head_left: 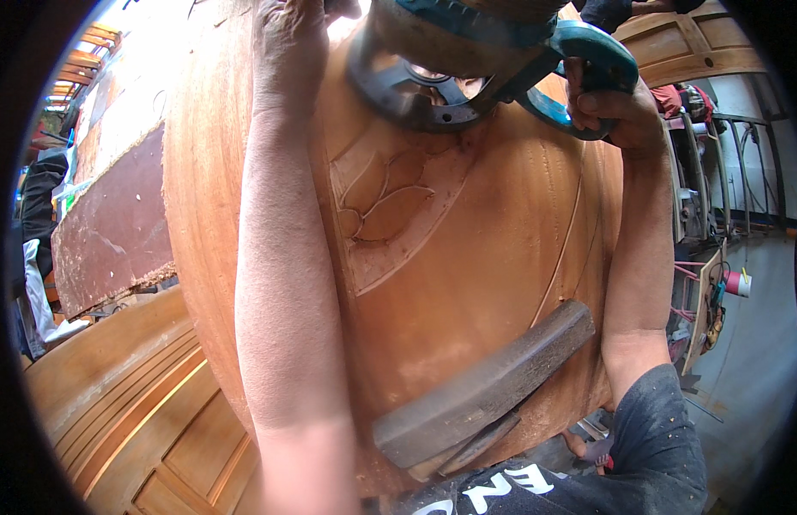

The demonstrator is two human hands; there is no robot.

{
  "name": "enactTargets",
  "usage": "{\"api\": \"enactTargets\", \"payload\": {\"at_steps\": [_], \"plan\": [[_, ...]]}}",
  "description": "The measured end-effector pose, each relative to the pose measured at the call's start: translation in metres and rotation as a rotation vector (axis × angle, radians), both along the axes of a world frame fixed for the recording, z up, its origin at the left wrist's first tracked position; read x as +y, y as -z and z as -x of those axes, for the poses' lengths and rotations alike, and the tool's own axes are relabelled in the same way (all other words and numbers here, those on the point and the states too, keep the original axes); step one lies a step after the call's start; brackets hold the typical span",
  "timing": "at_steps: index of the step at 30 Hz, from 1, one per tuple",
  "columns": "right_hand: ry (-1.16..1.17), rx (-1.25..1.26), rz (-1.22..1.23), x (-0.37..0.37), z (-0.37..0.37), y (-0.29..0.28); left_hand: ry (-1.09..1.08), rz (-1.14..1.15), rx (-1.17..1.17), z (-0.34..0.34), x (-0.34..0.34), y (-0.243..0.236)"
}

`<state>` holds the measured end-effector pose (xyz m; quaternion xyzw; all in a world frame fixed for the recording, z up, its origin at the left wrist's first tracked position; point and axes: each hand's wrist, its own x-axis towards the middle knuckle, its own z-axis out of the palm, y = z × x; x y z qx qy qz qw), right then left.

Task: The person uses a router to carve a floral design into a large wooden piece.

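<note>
A teal and black router (450, 51) with a round open base stands on a large brown wooden panel (450, 300) at the top of view. My right hand (617, 112) is closed around its teal loop handle (617, 64). My left hand (295, 26) is at the upper edge, left of the router. Its fingers are mostly cut off, so its hold is hidden. Between my forearms, a leaf-shaped carved relief (385, 202) lies just below the router base. The cutting bit cannot be made out.
A long dark bar (488, 386) lies across the panel's near end, with a thinner dark piece beside it. Panelled wooden doors (184, 429) are at lower left, a rough reddish board (115, 223) above. Metal racks (733, 163) and a pink-and-white roll (738, 284) are at right.
</note>
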<state>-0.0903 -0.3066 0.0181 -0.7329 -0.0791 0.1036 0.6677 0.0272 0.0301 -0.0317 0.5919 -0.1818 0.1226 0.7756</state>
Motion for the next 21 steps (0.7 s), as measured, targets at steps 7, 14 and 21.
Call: {"api": "enactTargets", "payload": {"at_steps": [7,14,21], "plan": [[-0.038,-0.013,0.024,-0.001,-0.001,0.0,-0.024,-0.056,0.007,0.006,0.003,-0.003],[-0.071,-0.051,0.033,-0.004,-0.004,0.001,-0.028,-0.042,0.017,0.003,0.011,0.001],[-0.055,-0.008,-0.075,0.004,-0.002,0.001,-0.025,-0.052,0.02,0.004,0.014,0.004]]}}
